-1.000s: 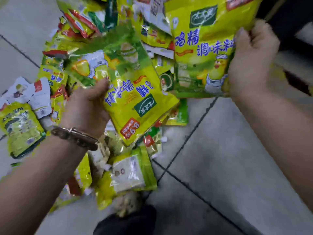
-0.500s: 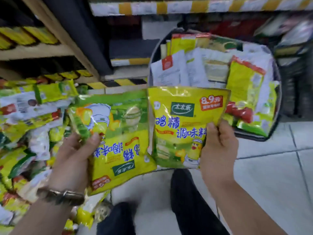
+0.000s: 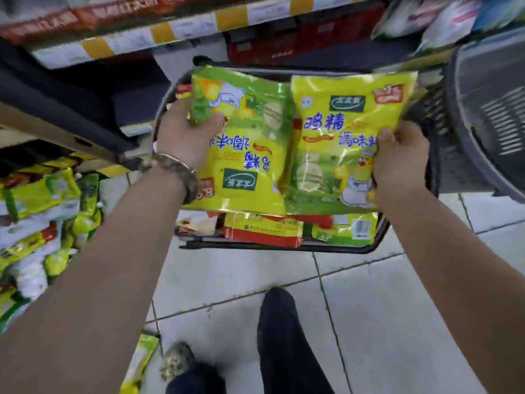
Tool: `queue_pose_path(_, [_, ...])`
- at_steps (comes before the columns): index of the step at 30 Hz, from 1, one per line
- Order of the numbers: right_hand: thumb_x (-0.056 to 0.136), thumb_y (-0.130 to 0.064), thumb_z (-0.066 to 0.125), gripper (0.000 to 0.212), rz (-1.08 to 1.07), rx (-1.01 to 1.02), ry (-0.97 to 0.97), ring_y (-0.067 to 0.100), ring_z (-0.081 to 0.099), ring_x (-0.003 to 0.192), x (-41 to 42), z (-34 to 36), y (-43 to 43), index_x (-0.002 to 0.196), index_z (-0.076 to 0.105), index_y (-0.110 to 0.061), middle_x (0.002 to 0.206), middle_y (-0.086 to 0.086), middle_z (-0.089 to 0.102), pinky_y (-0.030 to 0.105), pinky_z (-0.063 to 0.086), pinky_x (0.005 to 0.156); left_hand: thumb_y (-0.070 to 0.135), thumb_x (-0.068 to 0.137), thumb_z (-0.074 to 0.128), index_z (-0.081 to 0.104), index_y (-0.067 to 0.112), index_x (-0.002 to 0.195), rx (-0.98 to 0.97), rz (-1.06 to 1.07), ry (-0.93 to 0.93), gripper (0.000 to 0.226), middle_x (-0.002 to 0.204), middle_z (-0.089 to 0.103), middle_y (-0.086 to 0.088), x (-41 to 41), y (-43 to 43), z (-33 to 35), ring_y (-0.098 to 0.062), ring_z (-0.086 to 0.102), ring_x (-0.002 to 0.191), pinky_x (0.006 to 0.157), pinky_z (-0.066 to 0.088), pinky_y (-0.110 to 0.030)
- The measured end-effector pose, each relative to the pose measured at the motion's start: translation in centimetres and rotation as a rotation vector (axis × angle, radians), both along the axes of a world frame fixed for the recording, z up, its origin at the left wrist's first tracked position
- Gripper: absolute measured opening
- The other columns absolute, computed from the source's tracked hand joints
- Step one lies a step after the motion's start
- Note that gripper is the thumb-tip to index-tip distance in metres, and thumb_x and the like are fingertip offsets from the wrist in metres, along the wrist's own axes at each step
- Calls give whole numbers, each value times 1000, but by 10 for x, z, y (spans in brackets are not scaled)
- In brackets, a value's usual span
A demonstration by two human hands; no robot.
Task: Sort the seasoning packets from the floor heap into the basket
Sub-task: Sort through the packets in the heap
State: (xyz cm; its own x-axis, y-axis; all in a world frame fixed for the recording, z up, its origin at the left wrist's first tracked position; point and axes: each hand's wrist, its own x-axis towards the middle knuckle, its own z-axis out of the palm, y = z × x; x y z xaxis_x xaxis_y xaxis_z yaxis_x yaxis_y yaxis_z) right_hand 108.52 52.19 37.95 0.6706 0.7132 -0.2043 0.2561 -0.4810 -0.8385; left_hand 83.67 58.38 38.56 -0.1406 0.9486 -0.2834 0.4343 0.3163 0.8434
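In the middle of the frame each hand holds a yellow seasoning packet over the basket (image 3: 284, 248). The left hand (image 3: 186, 136) pinches the upside-down packet (image 3: 250, 160) by its top corner; the right hand (image 3: 399, 162) grips the upright packet (image 3: 343, 132) at its right edge. The two packets hide most of the packets already inside. The heap (image 3: 42, 220) lies at the left edge, a second basket (image 3: 488, 115) stands upper right, and shelves (image 3: 170, 29) run across the top.

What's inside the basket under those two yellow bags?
More packets: a red-edged packet and a green barcode packet show at the basket's near rim. The left bag and right bag hide the rest.
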Motion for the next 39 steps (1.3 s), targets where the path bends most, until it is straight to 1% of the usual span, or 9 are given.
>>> queue_pose_path(1, [92, -9, 44, 12, 98, -102, -128, 18, 52, 76, -2, -9, 9, 100, 53, -10, 87, 10, 56, 31, 41, 71, 30, 80, 70, 58, 18, 127, 16, -55, 203, 49, 115, 63, -6, 8, 6, -10, -25, 59, 107, 92, 44, -30])
queue_pose_path(3, [97, -24, 44, 45, 339, -392, -380, 30, 49, 118, -8, -24, 16, 137, 37, -5, 131, 17, 49, 41, 38, 95, 39, 83, 67, 29, 12, 146, -57, -140, 521, 79, 140, 43, -15, 25, 5, -23, -31, 45, 124, 100, 35, -36])
queue_pose_path(4, [99, -31, 40, 58, 433, -490, -459, 32, 35, 134, -11, -31, 15, 146, 22, -3, 146, 19, 34, 46, 30, 105, 44, 85, 62, 17, 11, 150, -94, -157, 616, 85, 148, 31, -17, 31, -1, -27, -33, 37, 131, 103, 31, -40])
queue_pose_path(6, [101, -36, 31, 63, 537, -507, -540, 29, 6, 147, -16, -38, 10, 150, 6, -4, 158, 16, 6, 53, 10, 115, 49, 92, 48, 10, 12, 151, -47, -206, 711, 80, 156, 14, -16, 32, -15, -40, -35, 24, 139, 109, 26, -46])
queue_pose_path(9, [100, -47, 23, 64, 705, -359, -543, 27, -7, 147, -26, -41, 6, 152, 2, -16, 159, 11, -6, 51, -1, 116, 55, 92, 31, 20, 23, 150, 93, -308, 722, 67, 159, 9, -12, 28, -27, -54, -36, 16, 143, 114, 18, -51])
queue_pose_path(12, [98, -53, 18, 65, 779, -365, -537, 26, -9, 147, -38, -47, 7, 152, -2, -21, 159, 9, -9, 49, -3, 116, 53, 96, 30, 8, 34, 151, -46, -343, 705, 62, 160, -4, -2, 31, -28, -62, -28, 1, 147, 117, 8, -50])
queue_pose_path(18, [93, -57, 15, 70, 768, -334, -519, 27, -4, 147, -39, -52, 8, 152, 1, -22, 160, 9, -5, 52, -1, 116, 57, 96, 25, -3, 36, 150, -118, -423, 703, 64, 159, -14, 1, 22, -29, -51, -23, -11, 146, 115, -9, -47])
queue_pose_path(35, [100, -49, 20, 65, 776, -357, -619, 28, -7, 147, -53, -51, 4, 152, 0, -17, 159, 12, -9, 52, -3, 116, 54, 97, 22, -10, 26, 150, -115, -465, 730, 68, 158, -19, -6, 21, -54, -64, -26, -15, 145, 118, -4, -46])
queue_pose_path(39, [100, -47, 29, 65, 815, -370, -572, 29, 1, 147, -45, -44, 11, 152, 6, -17, 159, 13, -2, 52, 4, 117, 54, 96, 30, -6, 29, 151, -141, -472, 664, 70, 158, -17, -2, 18, -50, -54, -24, -13, 146, 118, -3, -46])
